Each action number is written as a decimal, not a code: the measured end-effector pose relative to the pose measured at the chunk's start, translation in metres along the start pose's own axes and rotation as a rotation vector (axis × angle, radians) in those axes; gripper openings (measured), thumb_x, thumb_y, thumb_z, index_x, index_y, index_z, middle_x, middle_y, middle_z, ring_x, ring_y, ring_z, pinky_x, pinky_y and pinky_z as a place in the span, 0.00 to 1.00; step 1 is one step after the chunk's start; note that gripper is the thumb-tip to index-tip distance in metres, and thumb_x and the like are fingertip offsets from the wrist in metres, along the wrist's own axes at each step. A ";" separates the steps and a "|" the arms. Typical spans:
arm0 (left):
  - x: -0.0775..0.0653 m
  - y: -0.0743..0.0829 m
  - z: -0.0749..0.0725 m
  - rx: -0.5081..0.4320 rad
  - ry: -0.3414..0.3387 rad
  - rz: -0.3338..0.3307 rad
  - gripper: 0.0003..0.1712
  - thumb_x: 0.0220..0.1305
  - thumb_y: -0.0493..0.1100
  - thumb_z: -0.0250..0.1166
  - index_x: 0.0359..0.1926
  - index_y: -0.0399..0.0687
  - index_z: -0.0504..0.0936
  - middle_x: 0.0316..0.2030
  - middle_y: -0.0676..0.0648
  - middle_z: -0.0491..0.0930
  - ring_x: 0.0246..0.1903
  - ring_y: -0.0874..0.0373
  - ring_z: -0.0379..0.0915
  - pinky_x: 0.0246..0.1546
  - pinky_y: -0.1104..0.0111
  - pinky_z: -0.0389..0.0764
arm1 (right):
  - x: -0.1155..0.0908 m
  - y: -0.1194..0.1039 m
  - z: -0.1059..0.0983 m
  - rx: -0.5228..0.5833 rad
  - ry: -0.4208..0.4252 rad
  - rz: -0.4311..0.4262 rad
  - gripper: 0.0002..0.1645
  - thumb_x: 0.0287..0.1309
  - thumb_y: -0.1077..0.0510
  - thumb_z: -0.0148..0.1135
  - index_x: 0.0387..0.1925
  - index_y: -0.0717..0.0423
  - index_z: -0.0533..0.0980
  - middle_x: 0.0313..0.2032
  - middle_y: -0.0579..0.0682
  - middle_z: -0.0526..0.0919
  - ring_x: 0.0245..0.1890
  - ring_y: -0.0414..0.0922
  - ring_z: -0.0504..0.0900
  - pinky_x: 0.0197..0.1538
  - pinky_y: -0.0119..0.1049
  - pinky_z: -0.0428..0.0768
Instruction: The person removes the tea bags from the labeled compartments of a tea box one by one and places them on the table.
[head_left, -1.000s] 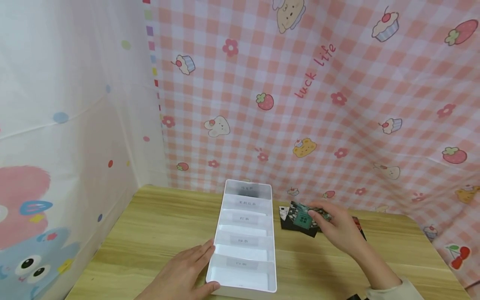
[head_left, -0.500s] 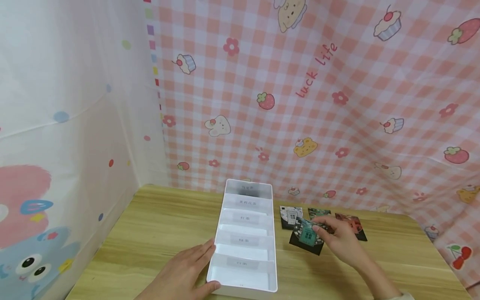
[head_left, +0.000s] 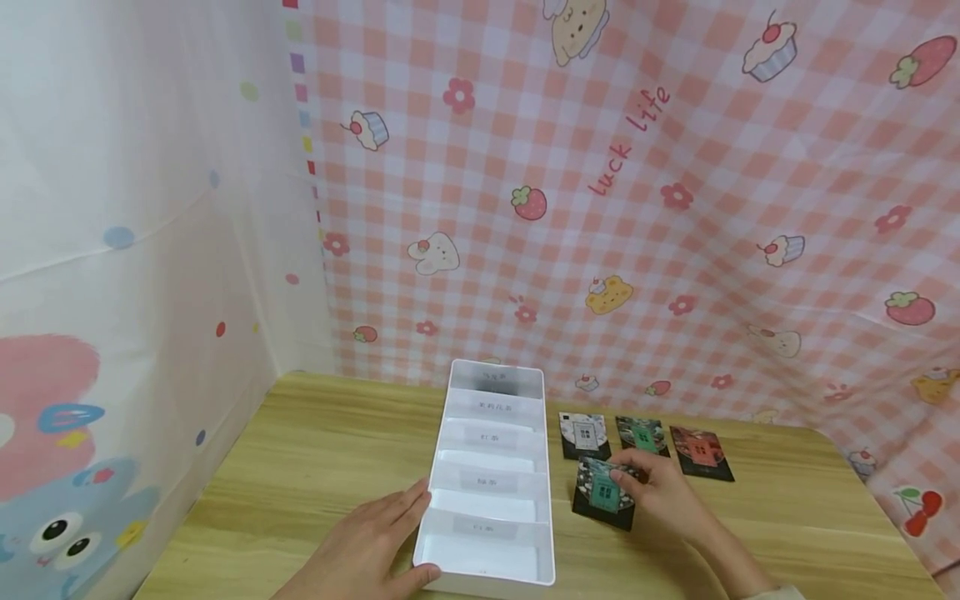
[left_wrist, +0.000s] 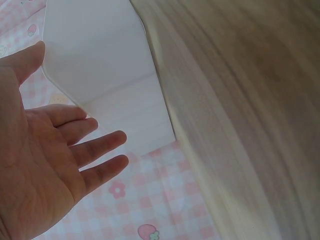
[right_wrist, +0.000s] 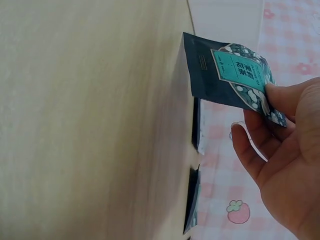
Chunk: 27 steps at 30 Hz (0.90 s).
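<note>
My right hand (head_left: 663, 492) pinches a dark green tea sachet (head_left: 603, 492) by its edge, thumb on the printed face, just right of the white divided box (head_left: 487, 587). In the right wrist view this sachet (right_wrist: 205, 75) shows a teal label, and its bottom edge points toward the wooden table. My left hand (head_left: 367, 533) rests against the box's near left corner with its fingers extended. From the left wrist view, the thumb and fingers of the left hand (left_wrist: 50, 160) are spread along the white box wall (left_wrist: 100, 60). The box has several labelled compartments in a row.
Behind the held sachet, a white-and-black sachet (head_left: 584, 435), a green sachet (head_left: 641, 436) and a red sachet (head_left: 702, 452) lie in a row on the wooden table (head_left: 315, 442). A pink checked cloth (head_left: 480, 292) hangs at the table's back edge.
My right hand has brought the dark green sachet nearer and slightly left, away from the back row. Three sachets behind it now show more fully. My left hand stays at the box corner.
</note>
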<state>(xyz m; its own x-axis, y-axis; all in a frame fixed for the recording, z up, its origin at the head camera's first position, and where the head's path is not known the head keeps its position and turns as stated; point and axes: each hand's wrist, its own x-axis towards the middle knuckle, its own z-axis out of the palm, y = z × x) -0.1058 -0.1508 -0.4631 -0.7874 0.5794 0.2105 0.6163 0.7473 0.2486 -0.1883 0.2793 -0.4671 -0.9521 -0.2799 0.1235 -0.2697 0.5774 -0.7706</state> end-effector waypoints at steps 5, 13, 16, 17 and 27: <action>0.000 -0.001 0.001 -0.004 -0.006 -0.003 0.49 0.73 0.74 0.53 0.71 0.36 0.75 0.73 0.42 0.71 0.65 0.45 0.76 0.60 0.48 0.80 | 0.003 0.004 0.002 -0.042 0.008 -0.001 0.07 0.69 0.65 0.66 0.46 0.57 0.85 0.41 0.49 0.87 0.30 0.37 0.76 0.32 0.33 0.79; 0.000 0.000 0.002 -0.013 -0.008 -0.016 0.49 0.73 0.74 0.54 0.71 0.35 0.75 0.73 0.42 0.71 0.65 0.46 0.75 0.60 0.48 0.80 | 0.009 0.011 0.006 -0.088 -0.028 0.046 0.08 0.69 0.60 0.69 0.47 0.56 0.85 0.42 0.48 0.88 0.35 0.38 0.82 0.36 0.34 0.82; 0.000 0.000 0.002 -0.012 -0.014 -0.017 0.50 0.73 0.74 0.53 0.71 0.35 0.75 0.73 0.42 0.71 0.66 0.46 0.75 0.61 0.48 0.80 | 0.012 0.015 0.008 -0.104 -0.041 0.040 0.08 0.67 0.60 0.70 0.46 0.57 0.85 0.41 0.47 0.88 0.35 0.39 0.83 0.36 0.34 0.82; 0.000 -0.001 0.001 -0.008 -0.015 -0.015 0.50 0.73 0.75 0.53 0.71 0.35 0.75 0.73 0.42 0.71 0.66 0.46 0.75 0.61 0.48 0.80 | 0.013 0.016 0.008 -0.110 -0.045 0.043 0.08 0.67 0.60 0.70 0.46 0.57 0.85 0.41 0.47 0.88 0.35 0.39 0.83 0.36 0.34 0.82; 0.001 -0.001 0.001 0.003 -0.014 -0.007 0.50 0.73 0.75 0.53 0.72 0.36 0.74 0.73 0.42 0.71 0.66 0.46 0.75 0.61 0.48 0.80 | 0.022 0.027 0.014 -0.189 -0.084 -0.016 0.05 0.64 0.61 0.73 0.41 0.54 0.86 0.33 0.40 0.87 0.31 0.34 0.79 0.33 0.32 0.81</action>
<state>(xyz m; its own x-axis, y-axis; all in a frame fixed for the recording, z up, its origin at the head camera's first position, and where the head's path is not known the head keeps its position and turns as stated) -0.1070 -0.1506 -0.4642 -0.7919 0.5787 0.1950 0.6106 0.7524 0.2471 -0.2150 0.2783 -0.4939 -0.9343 -0.3483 0.0764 -0.3145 0.7040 -0.6368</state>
